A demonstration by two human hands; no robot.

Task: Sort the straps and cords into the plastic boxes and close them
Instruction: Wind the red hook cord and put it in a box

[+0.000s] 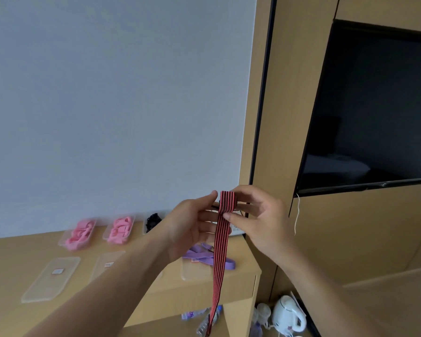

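Note:
A red and black striped strap (221, 242) hangs down from my raised hands. Its top end is folded over the fingers of my left hand (192, 224), and my right hand (255, 215) pinches that fold between thumb and fingers. Below them a purple strap (204, 257) lies on the wooden desk (10, 259). Along the wall stand two open plastic boxes with pink straps, one (79, 233) at the left and one (119, 229) beside it, then a box with black cords (152, 222). Two clear lids, a larger one (51, 278) and another (107, 262), lie flat in front.
A dark TV screen (374, 113) hangs on the wood panel at the right. On a lower shelf under the desk corner stand a white kettle (287, 314) and plastic bottles (204, 322). A white cord (297, 212) dangles below the TV.

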